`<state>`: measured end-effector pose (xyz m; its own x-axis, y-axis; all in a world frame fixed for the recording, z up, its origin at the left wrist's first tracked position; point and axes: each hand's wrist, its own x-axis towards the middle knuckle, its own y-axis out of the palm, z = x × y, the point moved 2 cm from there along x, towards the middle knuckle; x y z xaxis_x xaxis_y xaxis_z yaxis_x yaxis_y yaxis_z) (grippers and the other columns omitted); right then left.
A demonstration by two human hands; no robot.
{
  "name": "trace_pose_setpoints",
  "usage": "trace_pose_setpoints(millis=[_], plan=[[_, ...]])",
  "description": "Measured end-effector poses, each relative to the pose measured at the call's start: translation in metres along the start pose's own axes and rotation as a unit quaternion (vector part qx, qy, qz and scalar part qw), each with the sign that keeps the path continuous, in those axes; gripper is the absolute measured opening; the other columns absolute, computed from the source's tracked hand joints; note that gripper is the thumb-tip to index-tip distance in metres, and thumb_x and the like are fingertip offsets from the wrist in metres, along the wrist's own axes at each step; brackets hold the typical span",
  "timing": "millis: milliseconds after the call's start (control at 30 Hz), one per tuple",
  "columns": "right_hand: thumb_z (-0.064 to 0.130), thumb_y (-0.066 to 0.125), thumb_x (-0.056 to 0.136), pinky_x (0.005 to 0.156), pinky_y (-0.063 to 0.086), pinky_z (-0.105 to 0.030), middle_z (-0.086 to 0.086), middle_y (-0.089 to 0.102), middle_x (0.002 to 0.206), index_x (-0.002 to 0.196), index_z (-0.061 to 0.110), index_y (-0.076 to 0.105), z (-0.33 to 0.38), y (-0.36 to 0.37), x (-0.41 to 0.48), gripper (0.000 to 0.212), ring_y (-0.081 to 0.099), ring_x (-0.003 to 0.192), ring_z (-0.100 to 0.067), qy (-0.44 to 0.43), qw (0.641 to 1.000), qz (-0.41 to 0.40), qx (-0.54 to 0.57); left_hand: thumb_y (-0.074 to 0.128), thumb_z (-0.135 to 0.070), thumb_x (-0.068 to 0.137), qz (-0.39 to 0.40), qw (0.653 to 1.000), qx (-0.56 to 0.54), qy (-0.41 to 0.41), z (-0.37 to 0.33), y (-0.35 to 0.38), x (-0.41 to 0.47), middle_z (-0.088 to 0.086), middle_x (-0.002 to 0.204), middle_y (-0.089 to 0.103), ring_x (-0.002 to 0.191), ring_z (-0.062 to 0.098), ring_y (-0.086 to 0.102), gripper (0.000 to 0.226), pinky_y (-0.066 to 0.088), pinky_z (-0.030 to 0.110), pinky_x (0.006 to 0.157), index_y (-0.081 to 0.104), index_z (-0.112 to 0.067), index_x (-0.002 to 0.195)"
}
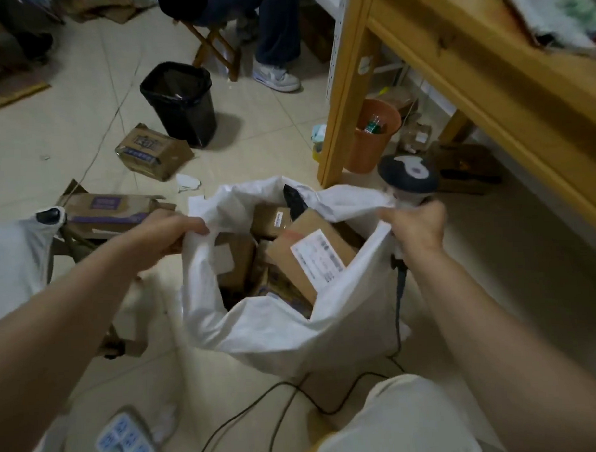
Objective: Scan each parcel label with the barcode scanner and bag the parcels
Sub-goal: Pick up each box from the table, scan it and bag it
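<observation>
The left hand (175, 230) grips the bag (276, 331) rim; the right hand (420, 228) clasps rim and scanner (408, 176) together. The cloth is soft and probably heavy with parcels (291, 266), so lift by the rim.

A small parcel-packing room, more back room than warehouse. Cardboard boxes (154, 153) lie about a tiled floor (269, 132) and a sack (276, 328) stands full of labelled parcels (311, 255). Around them are plain fittings: a wooden table (453, 68), a black bin (180, 101) and a slotted shelf post (337, 45).

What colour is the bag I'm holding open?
White. The bag shows best in the head view.
</observation>
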<state>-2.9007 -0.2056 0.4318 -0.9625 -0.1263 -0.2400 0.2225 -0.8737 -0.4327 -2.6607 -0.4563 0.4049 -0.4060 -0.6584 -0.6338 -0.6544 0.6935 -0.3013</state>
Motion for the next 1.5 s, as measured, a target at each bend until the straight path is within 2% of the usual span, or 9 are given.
trace_pose_setpoints(millis=[233,467,534,667,967,1100,1200,1334,1501], plan=[[0.012,0.073,0.080,0.091,0.050,-0.041,-0.013,0.064,0.110,0.111,0.006,0.061,-0.044,0.008,-0.004,0.034,0.061,0.105,-0.032,0.045,0.980,0.073,-0.182,0.075,-0.007,0.079,-0.051,0.989,0.131,-0.043,0.042,0.020,-0.005,0.022,0.097,0.060,0.088,0.034,0.061,0.040,0.054,0.040,0.075,0.060,0.013,0.110],[0.015,0.073,0.082,0.089,0.046,-0.030,0.002,0.059,0.105,0.117,0.010,0.059,0.018,-0.002,0.014,0.039,0.055,0.100,-0.013,-0.090,0.996,-0.011,-0.017,0.064,-0.013,0.085,-0.163,0.977,0.067,0.118,-0.023,0.015,-0.016,0.016,0.089,0.058,0.083,0.032,0.059,0.013,0.053,0.046,0.078,0.057,-0.009,0.095],[0.017,0.073,0.082,0.087,0.045,-0.028,0.004,0.059,0.101,0.115,0.011,0.061,0.000,-0.003,0.010,0.035,0.057,0.098,-0.014,-0.113,0.992,-0.002,-0.055,0.065,-0.012,0.086,-0.140,0.985,0.052,0.088,-0.005,0.016,-0.012,0.016,0.095,0.058,0.082,0.030,0.060,0.014,0.052,0.042,0.076,0.058,-0.008,0.097],[0.011,0.073,0.080,0.090,0.049,-0.039,-0.015,0.065,0.112,0.113,0.005,0.061,-0.055,-0.002,0.013,0.035,0.061,0.105,-0.033,0.021,0.973,0.068,-0.221,0.076,-0.027,0.079,-0.034,0.988,0.128,-0.075,0.046,0.044,-0.004,0.021,0.105,0.059,0.094,0.036,0.061,0.048,0.055,0.045,0.082,0.055,0.003,0.111],[0.014,0.071,0.084,0.092,0.044,-0.030,0.002,0.059,0.109,0.120,0.011,0.058,0.013,-0.023,0.027,0.039,0.055,0.105,-0.012,-0.111,0.992,-0.023,-0.049,0.053,-0.021,0.088,-0.242,0.938,0.168,0.183,-0.016,0.035,0.003,0.023,0.085,0.064,0.079,0.038,0.062,0.022,0.055,0.050,0.074,0.062,-0.001,0.093],[0.011,0.071,0.082,0.091,0.048,-0.037,-0.005,0.062,0.103,0.112,0.008,0.060,-0.043,-0.025,0.021,0.032,0.060,0.106,-0.027,-0.027,0.987,0.035,-0.154,0.059,-0.010,0.085,-0.114,0.954,0.278,0.021,0.041,0.047,0.002,0.015,0.075,0.057,0.068,0.027,0.057,0.014,0.052,0.035,0.061,0.058,0.003,0.090],[0.009,0.075,0.077,0.089,0.050,-0.041,-0.018,0.065,0.114,0.115,0.001,0.061,-0.078,-0.035,0.025,0.042,0.061,0.107,-0.035,0.044,0.987,0.025,-0.150,0.067,-0.010,0.080,0.004,0.895,0.440,-0.073,0.062,0.059,0.005,0.017,0.094,0.059,0.085,0.029,0.062,0.029,0.054,0.035,0.069,0.056,0.004,0.103],[0.007,0.077,0.074,0.086,0.052,-0.040,-0.018,0.067,0.106,0.110,0.000,0.065,-0.102,-0.056,0.025,0.039,0.064,0.100,-0.033,0.077,0.992,-0.006,-0.102,0.066,-0.044,0.082,-0.051,0.857,0.513,-0.007,0.029,0.092,0.026,0.020,0.142,0.037,0.128,0.035,0.041,0.087,0.040,0.043,0.103,0.023,-0.003,0.146],[0.003,0.077,0.073,0.089,0.053,-0.047,-0.017,0.068,0.102,0.107,-0.001,0.066,-0.122,-0.081,0.029,0.036,0.065,0.096,-0.034,0.102,0.992,-0.038,-0.060,0.041,-0.023,0.099,-0.051,0.888,0.450,0.081,-0.027,0.159,0.079,0.020,0.130,0.053,0.121,0.036,0.050,0.039,0.039,0.043,0.105,0.050,-0.001,0.129]])
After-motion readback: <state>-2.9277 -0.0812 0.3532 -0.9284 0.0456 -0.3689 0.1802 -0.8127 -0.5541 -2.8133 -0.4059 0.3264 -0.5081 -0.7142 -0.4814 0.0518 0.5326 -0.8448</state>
